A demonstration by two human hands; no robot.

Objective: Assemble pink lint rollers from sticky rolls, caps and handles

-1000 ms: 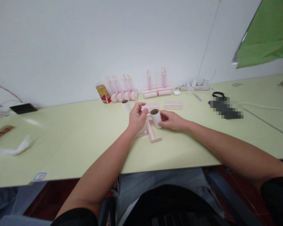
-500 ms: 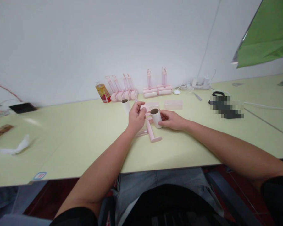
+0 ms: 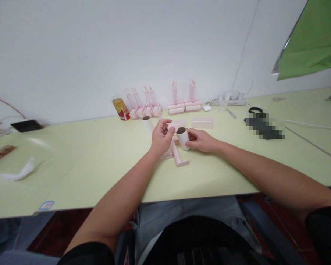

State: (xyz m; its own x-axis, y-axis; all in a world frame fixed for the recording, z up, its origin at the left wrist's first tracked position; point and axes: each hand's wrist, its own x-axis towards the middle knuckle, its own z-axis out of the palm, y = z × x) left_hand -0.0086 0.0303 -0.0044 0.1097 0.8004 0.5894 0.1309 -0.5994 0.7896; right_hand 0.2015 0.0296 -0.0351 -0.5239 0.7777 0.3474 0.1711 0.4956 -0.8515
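My right hand is closed around the side of a white roll with a brown hollow core, held upright over the table. Between the thumb and fingers of my left hand is a round pale pink cap, close to the roll's top rim. Below the hands lies a pink lint roller handle, its frame bare and a flat end plate toward me. A second white roll stands behind my left hand. Clear pink covers lie behind my right hand.
Several pink lint rollers stand along the wall, with two more to their right. A yellow-red bottle leans beside them. A power strip, a small blade-like tool and a black strap are on the right.
My left hand has moved slightly right with the pink cap, bringing it nearer the roll's top. My right hand and the roll have hardly moved.
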